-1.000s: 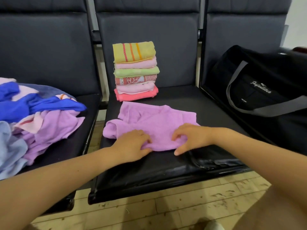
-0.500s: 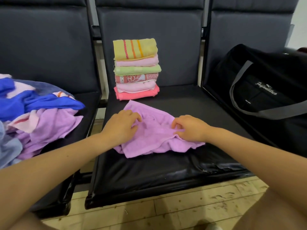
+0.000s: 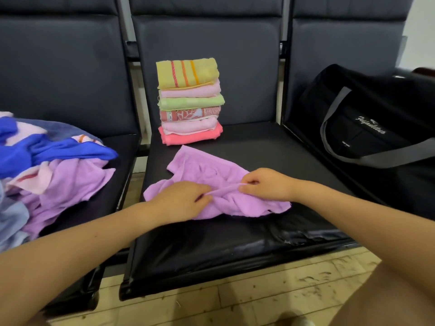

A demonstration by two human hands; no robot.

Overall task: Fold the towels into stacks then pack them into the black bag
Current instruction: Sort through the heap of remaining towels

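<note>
Fingers of both hands, left hand point(image 3: 182, 201) and right hand point(image 3: 263, 184), pinch purple towel point(image 3: 211, 170) edge between them.

Middle seat point(image 3: 235, 243) bears purple towel point(image 3: 211, 170), folded stack point(image 3: 189, 102).

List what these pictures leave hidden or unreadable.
Head view only:
- Black bag: the right edge cuts it off; open or zipped cannot be told; its white lettering is too small to read.
- Unfolded pile: the left edge cuts it off, so no count.
- Purple towel: the left hand and right hand cover the edge they pinch.
</note>
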